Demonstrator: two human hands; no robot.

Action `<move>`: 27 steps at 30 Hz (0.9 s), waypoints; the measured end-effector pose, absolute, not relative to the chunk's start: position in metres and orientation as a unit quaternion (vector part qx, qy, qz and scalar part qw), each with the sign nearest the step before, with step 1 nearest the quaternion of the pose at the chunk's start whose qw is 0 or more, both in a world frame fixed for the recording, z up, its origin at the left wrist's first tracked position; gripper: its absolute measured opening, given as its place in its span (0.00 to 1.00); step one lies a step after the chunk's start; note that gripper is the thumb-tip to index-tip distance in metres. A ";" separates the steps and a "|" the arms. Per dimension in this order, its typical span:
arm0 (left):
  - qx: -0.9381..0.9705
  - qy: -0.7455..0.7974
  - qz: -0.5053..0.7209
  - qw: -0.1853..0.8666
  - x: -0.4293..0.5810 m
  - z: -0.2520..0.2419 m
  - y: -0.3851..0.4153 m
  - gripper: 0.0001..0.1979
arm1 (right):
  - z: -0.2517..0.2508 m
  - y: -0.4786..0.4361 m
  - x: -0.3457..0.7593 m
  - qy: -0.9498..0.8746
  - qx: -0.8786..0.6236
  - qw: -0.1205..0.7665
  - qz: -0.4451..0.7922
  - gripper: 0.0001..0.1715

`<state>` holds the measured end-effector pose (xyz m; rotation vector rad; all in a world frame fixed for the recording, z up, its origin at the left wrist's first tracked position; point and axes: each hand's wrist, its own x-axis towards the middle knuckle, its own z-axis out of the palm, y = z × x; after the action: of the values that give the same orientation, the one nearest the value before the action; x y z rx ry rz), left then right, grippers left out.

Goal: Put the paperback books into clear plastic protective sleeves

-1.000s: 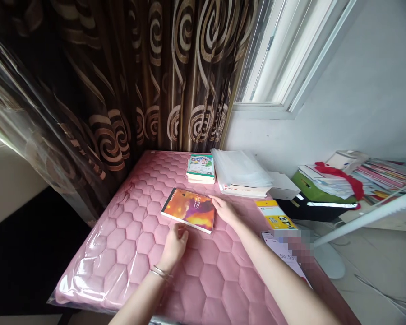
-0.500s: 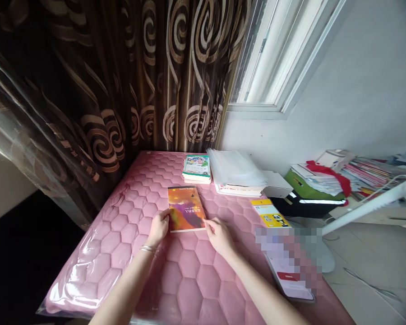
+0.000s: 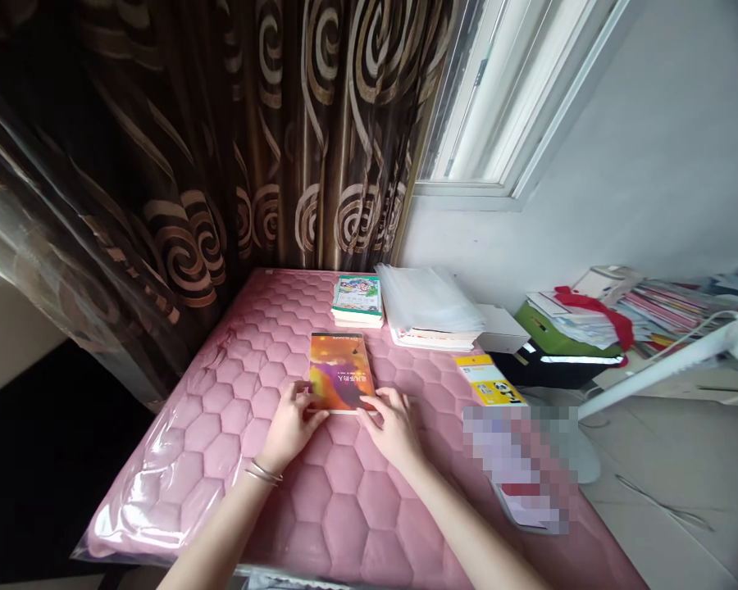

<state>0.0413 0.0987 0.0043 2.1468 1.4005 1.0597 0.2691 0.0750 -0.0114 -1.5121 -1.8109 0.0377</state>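
A paperback book [image 3: 339, 369] with an orange, yellow and purple cover lies flat on the pink quilted mattress [image 3: 344, 500], its title upside down to me. My left hand [image 3: 293, 424] grips the near left corner, fingers along the left edge and thumb at the near edge. On the opposite side, my right hand [image 3: 394, 422] holds the near right corner, with fingertips on the cover and the thumb by the near edge. Two thin bangles [image 3: 263, 473] circle my left wrist.
Behind the book stand a small stack of books [image 3: 357, 301] and a larger pile under clear plastic sleeves [image 3: 430, 303]. At right lie a yellow packet [image 3: 490, 378] and a partly blurred phone-like device [image 3: 526, 500], beside a white lamp [image 3: 658, 360]. Patterned curtains [image 3: 320, 131] hang behind.
Both hands have shifted to the book's near corners, with the thumbs now at its near edge. The book sits slightly farther away and straighter.
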 end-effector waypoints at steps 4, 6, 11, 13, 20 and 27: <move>0.799 0.504 0.319 0.073 0.050 0.003 0.096 0.06 | -0.004 0.071 0.237 -0.722 -0.603 0.340 -0.004 0.08; 0.809 0.509 0.292 0.033 0.053 0.002 0.100 0.04 | -0.003 0.072 0.228 -0.728 -0.600 0.332 -0.004 0.05; 0.833 0.492 0.252 -0.007 0.049 0.002 0.102 0.04 | -0.003 0.074 0.244 -0.734 -0.607 0.306 -0.021 0.06; 0.840 0.488 0.236 -0.011 0.046 0.004 0.101 0.03 | -0.005 0.074 0.261 -0.729 -0.616 0.298 -0.031 0.07; 0.844 0.486 0.229 0.011 0.038 0.007 0.104 0.04 | -0.018 0.074 0.289 -0.731 -0.598 0.328 0.022 0.11; 0.820 0.529 0.218 -0.031 0.055 0.022 0.084 0.08 | 0.010 0.098 0.306 -0.733 -0.558 0.361 0.147 0.13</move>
<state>0.0548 0.0836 0.0217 2.6277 1.6957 0.6990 0.3059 0.0982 0.0101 -1.4383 -1.8881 0.3790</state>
